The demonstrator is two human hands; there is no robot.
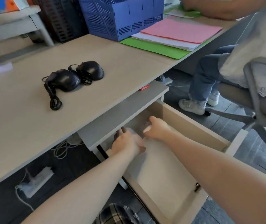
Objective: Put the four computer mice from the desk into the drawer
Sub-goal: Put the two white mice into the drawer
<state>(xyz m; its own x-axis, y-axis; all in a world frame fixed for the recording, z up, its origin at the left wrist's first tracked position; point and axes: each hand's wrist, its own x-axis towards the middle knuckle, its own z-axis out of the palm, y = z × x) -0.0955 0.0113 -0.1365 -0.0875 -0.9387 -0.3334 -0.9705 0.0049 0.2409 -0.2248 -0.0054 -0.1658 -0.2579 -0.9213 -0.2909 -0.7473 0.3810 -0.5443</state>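
Two black mice [74,76] with bundled cords side by side on tabletop [121,62], touching, well apart from drawer [161,172]. Drawer pulled open below tabletop edge, visible floor bare. Both hands reach into its far end under grey shelf [122,113]. Left hand [126,143] curled over blurred pale object; cannot tell what it is. Right hand [157,129] just beside it, fingers bent, grip unclear. Blue basket [121,15] and colored folders [174,36] at tabletop rear. Seated person [242,54] at right.
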